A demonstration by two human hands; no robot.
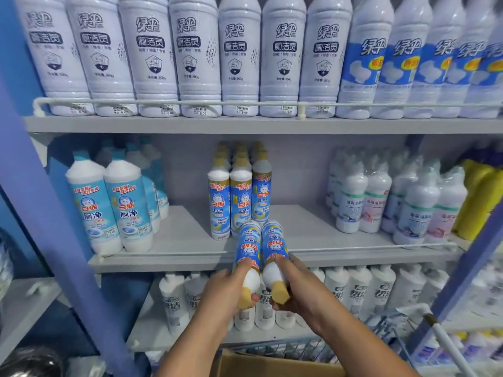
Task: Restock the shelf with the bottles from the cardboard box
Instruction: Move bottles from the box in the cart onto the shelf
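My left hand (pixel 228 291) grips a blue-labelled bottle with a gold cap (pixel 247 250) near its neck. My right hand (pixel 295 288) grips a second, matching bottle (pixel 274 246) the same way. Both bottles are tilted, bases pointing at the middle shelf (pixel 177 240), their bases just over its front rail. Behind them stand rows of the same bottles (pixel 241 197) on that shelf. A corner of the cardboard box (pixel 261 363) shows at the bottom edge.
The top shelf holds a row of tall white bottles (pixel 196 58). Light-blue bottles (pixel 119 208) stand left on the middle shelf, white wrapped bottles (pixel 394 202) right. White bottles (pixel 353 289) fill the lower shelf. A wire cart (pixel 381 330) sits at lower right.
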